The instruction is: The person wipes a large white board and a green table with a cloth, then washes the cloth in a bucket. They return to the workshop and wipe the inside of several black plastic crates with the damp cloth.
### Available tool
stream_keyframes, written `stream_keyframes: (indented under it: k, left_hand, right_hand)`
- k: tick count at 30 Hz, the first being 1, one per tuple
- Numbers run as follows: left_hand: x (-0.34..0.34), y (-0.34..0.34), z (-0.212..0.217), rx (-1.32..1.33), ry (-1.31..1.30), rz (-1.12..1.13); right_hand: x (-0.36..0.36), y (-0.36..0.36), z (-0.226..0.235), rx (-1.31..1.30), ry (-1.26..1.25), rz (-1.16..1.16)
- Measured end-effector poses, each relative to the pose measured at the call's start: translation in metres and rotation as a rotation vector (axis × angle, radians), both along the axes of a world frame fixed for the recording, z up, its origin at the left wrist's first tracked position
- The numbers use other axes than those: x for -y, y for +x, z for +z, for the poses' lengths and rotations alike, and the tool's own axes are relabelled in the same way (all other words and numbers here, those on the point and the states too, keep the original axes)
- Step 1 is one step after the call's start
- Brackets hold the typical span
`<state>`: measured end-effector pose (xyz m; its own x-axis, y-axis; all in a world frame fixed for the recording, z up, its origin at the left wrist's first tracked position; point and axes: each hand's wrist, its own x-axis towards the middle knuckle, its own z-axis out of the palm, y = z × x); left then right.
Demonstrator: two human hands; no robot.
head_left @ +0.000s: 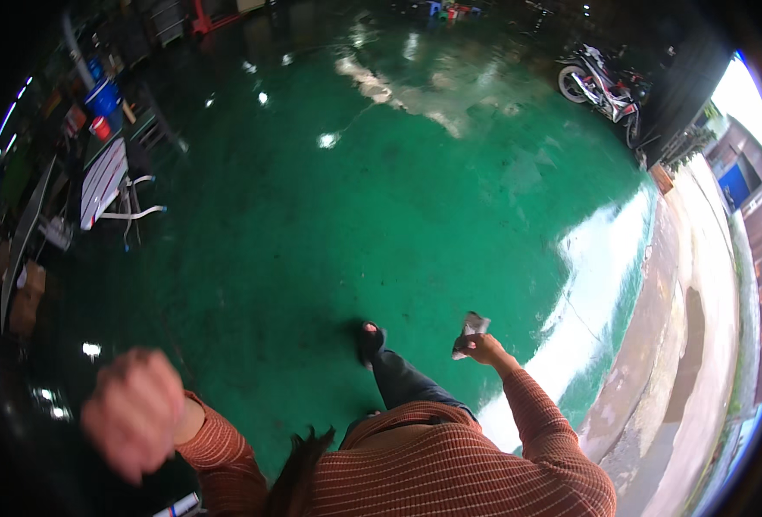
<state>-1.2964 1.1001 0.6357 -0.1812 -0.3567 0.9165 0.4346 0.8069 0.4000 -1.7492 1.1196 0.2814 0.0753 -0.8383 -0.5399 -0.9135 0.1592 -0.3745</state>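
My right hand is closed on a small crumpled grey rag, held out over the green floor to the right of my legs. The rag sticks up past the fingers, and part of it is hidden in the grip. At the lower left my left hand is raised close to the camera, apart from any object. Motion smears its fingers, so their pose is not clear. One dark sandal shows in front of me, foot forward on the floor.
A glossy green floor spreads ahead. On the left stand a striped folding table or board, a blue drum, a red bucket and cardboard boxes. A motorbike is parked at the far right, beside a dark pillar and the bright open doorway.
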Motion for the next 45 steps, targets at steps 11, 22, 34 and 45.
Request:
stream_keyframes:
  k: [11, 22, 34, 45]
  left_hand:
    - [0.33, 0.003, 0.072, 0.64, -0.506, -0.769]
    - [0.663, 0.149, 0.092, 0.712, -0.551, -0.716]
    - [1.22, 0.3, -0.061, -0.547, 0.724, -0.082]
    - [1.574, 0.162, -0.253, 0.927, 0.957, 0.119]
  right_hand:
    - [0.416, 0.131, 0.016, 0.001, -0.001, 0.348]
    - [0.816, 0.247, 0.037, 0.109, -0.094, 0.329]
    - [1.109, 0.238, 0.102, -0.207, -0.223, -0.008]
    - [1.647, 0.408, 0.237, 0.642, 0.061, 0.602]
